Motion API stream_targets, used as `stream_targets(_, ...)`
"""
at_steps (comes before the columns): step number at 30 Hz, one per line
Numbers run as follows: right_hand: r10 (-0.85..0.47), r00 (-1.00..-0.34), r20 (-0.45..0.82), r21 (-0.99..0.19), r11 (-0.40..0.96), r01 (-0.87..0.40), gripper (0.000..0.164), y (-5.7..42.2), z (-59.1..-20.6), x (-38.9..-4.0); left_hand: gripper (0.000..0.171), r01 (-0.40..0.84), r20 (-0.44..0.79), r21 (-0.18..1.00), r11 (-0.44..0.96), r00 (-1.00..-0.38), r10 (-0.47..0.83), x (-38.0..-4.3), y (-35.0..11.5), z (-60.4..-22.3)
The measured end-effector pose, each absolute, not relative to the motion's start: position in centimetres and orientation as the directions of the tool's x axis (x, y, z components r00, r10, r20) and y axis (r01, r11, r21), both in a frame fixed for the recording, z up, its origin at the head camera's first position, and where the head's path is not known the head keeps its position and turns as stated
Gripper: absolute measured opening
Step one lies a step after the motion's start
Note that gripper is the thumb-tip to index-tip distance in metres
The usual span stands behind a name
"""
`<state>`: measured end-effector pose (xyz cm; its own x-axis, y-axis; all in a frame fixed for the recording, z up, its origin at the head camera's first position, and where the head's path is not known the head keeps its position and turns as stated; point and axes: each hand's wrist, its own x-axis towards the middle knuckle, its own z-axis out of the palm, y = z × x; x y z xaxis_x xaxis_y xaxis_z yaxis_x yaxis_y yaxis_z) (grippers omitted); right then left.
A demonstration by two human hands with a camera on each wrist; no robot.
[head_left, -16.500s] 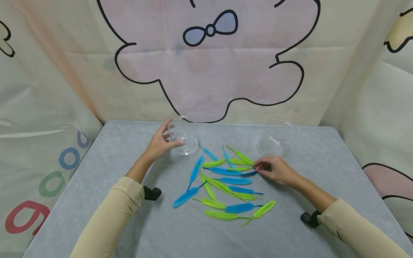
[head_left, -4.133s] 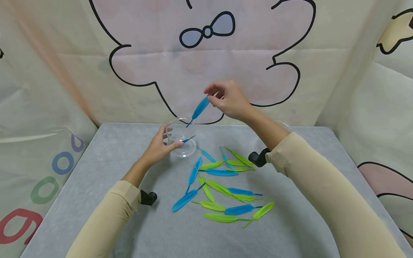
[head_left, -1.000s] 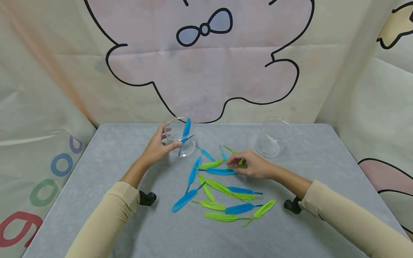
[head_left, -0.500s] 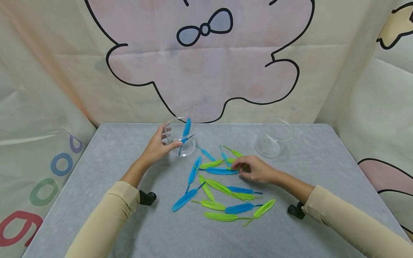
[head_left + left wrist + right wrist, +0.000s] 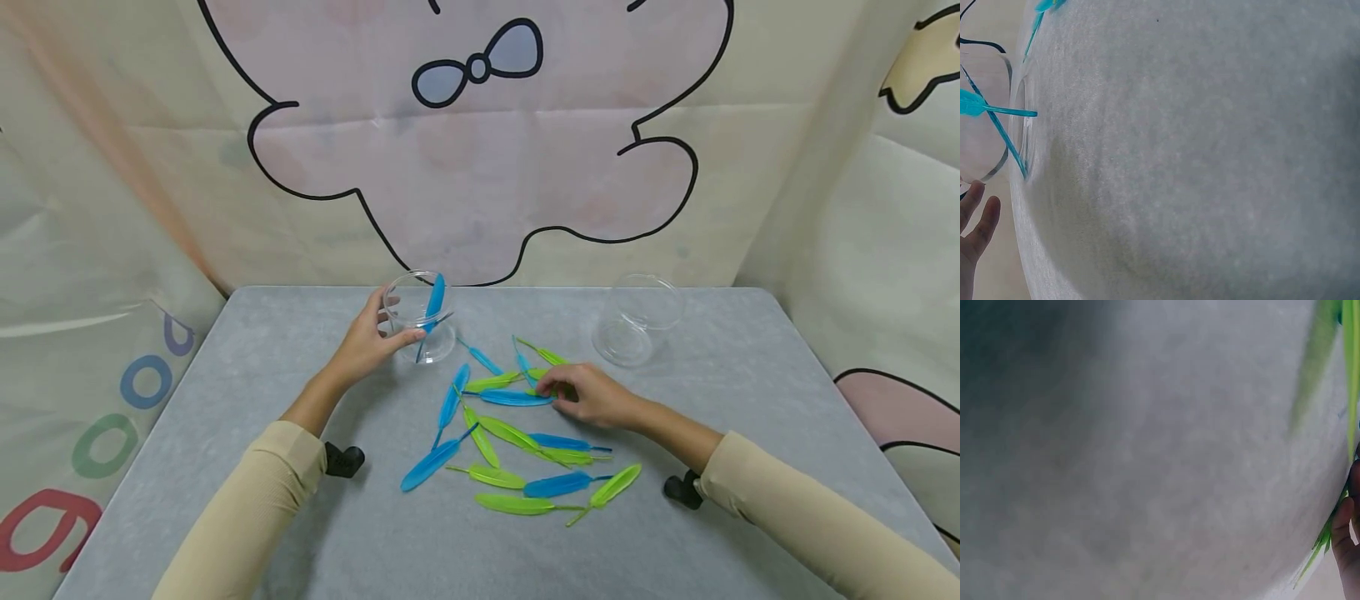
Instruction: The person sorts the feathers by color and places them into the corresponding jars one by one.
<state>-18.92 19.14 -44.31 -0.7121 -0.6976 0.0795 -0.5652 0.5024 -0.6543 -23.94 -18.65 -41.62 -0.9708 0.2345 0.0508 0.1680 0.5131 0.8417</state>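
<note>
My left hand (image 5: 367,337) grips a clear plastic cup (image 5: 416,287) at the table's far side, thumb across its front and fingers round its side. Two blue feathers stand in this cup; the quill of one blue feather (image 5: 1010,111) shows through its wall in the left wrist view. My right hand (image 5: 592,396) is low over the loose feathers, fingers bent towards the thumb. Its fingertips are right at the broad end of a blue feather (image 5: 513,398); I cannot tell whether they pinch it. Green feathers lie partly hidden behind this hand. A green feather (image 5: 1351,369) appears beside it in the right wrist view.
A second clear plastic cup (image 5: 622,343) stands at the back right with nothing in it. Several blue and green feathers lie across the middle of the grey table (image 5: 360,533), among them a green feather (image 5: 517,505) nearest me. A printed cloth (image 5: 480,167) hangs behind the table.
Two blue feathers have come into the left cup, the second carried there by my right hand. That hand then came back down to the feathers and has barely moved lately. My left hand keeps its grip.
</note>
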Motion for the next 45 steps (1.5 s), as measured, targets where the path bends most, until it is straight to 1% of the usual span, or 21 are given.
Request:
stream_targets(6, -0.694, -0.712, 0.105, -0.633, 0.506, -0.586, 0.021, 19.09, -44.45, -18.84, 0.097, 0.168, 0.054, 0.841, 0.514, -0.972, 0.228, -23.87, -18.52, -41.72)
stream_targets(15, -0.681, -0.726, 0.09, -0.636, 0.521, -0.568, 0.015, 18.96, -44.44, -18.87, 0.096, 0.173, 0.062, 0.842, 0.511, -0.972, 0.226, -23.7, -18.44, -41.91)
stream_targets(18, -0.688, -0.718, 0.105, -0.637, 0.508, -0.58, 0.016, 19.03, -44.46, -18.93, 0.096, 0.17, 0.057, 0.842, 0.513, -0.972, 0.227, -23.75, -18.5, -41.95)
stream_targets(22, -0.701, -0.702, 0.126, -0.623, 0.495, -0.605, 0.023, 19.32, -44.27, -18.95, 0.097, 0.168, 0.055, 0.841, 0.515, -0.972, 0.227, -23.81, -18.56, -41.95)
stream_targets(26, -0.715, -0.688, 0.126, -0.563, 0.519, -0.643, 0.025, 19.61, -44.05, -19.0, 0.096, 0.161, 0.052, 0.839, 0.52, -0.974, 0.219, -23.84, -18.52, -41.97)
stream_targets(30, -0.721, -0.68, 0.131, -0.51, 0.54, -0.67, 0.023, 19.72, -43.95, -19.04, 0.096, 0.163, 0.056, 0.837, 0.522, -0.975, 0.215, -23.82, -18.5, -41.97)
stream_targets(39, -0.736, -0.66, 0.151, -0.508, 0.514, -0.691, 0.016, 19.76, -43.97, -19.06, 0.096, 0.181, 0.07, 0.838, 0.515, -0.971, 0.228, -23.8, -18.57, -41.89)
stream_targets(45, -0.744, -0.645, 0.173, -0.484, 0.506, -0.714, 0.012, 19.54, -44.0, -19.12, 0.097, 0.181, 0.069, 0.835, 0.519, -0.971, 0.228, -23.81, -18.64, -41.94)
